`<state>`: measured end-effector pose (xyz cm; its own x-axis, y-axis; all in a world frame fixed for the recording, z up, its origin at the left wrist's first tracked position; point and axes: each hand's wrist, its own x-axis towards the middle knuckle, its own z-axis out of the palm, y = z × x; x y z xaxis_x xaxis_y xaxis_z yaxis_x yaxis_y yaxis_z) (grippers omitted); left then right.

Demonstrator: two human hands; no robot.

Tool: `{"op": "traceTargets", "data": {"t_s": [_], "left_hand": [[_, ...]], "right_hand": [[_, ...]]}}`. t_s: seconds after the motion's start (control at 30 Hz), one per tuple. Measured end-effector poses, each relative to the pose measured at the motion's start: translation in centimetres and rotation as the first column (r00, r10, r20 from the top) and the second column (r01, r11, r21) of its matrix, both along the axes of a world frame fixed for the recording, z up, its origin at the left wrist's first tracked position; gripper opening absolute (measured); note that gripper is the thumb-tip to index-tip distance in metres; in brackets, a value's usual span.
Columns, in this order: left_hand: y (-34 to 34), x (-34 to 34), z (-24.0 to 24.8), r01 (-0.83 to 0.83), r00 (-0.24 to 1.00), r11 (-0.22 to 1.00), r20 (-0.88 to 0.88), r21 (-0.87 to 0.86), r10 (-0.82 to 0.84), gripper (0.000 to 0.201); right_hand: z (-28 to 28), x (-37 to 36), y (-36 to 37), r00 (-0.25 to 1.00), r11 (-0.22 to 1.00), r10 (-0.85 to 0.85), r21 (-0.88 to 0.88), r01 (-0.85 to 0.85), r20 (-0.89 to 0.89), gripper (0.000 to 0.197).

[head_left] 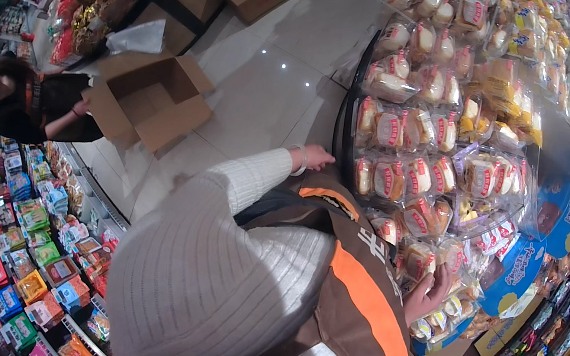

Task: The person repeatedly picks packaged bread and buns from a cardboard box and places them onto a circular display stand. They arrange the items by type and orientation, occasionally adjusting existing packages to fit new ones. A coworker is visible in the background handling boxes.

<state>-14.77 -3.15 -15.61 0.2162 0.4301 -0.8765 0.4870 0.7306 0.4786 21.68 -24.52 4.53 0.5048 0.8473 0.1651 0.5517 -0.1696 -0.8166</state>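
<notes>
Right hand (428, 292): fingers half-open, seemingly touching a wrapped bun (420, 260) just ahead of its thumb; no firm grip seen. Left hand (313, 158): loosely curled — contents we cannot tell. Hazard, we judge: sideways pushing could topple neighbouring packs (425, 217) beyond its fingertips.

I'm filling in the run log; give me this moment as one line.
left hand: beside display edge | right hand: at packaged buns, contact unclear | co-worker: at open cardboard box
</notes>
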Motion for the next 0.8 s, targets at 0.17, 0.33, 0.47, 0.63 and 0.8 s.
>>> {"op": "traceTargets", "data": {"t_s": [0.17, 0.33, 0.47, 0.63, 0.8], "left_hand": [[-0.3, -0.9, -0.9, 0.335, 0.942, 0.873, -0.148, 0.355, -0.301, 0.052], [1.0, -2.6, -1.1, 0.33, 0.941, 0.877, -0.198, 0.349, -0.276, 0.051], [1.3, -4.8, -1.3, 0.397, 0.915, 0.852, -0.216, 0.341, -0.339, 0.051], [2.3, -10.0, -2.9, 0.479, 0.866, 0.811, -0.329, 0.336, -0.376, 0.054], [3.0, -16.3, -2.6, 0.492, 0.835, 0.816, -0.429, 0.302, -0.345, 0.056]], "right_hand": [[1.0, -1.7, 1.5, 0.994, 0.998, 0.048, -0.044, -0.044, 0.1, 0.029], [1.3, -4.8, 1.6, 0.999, 0.999, 0.03, -0.026, -0.029, 0.046, 0.028], [0.4, -7.8, 1.5, 1.0, 1.0, 0.02, 0.018, -0.02, -0.002, 0.026], [-0.4, -11.2, 2.2, 0.997, 0.999, 0.038, 0.009, -0.039, 0.068, 0.026], [-1.1, -15.3, 3.6, 0.998, 0.998, 0.048, 0.04, -0.046, -0.04, 0.029]]}}
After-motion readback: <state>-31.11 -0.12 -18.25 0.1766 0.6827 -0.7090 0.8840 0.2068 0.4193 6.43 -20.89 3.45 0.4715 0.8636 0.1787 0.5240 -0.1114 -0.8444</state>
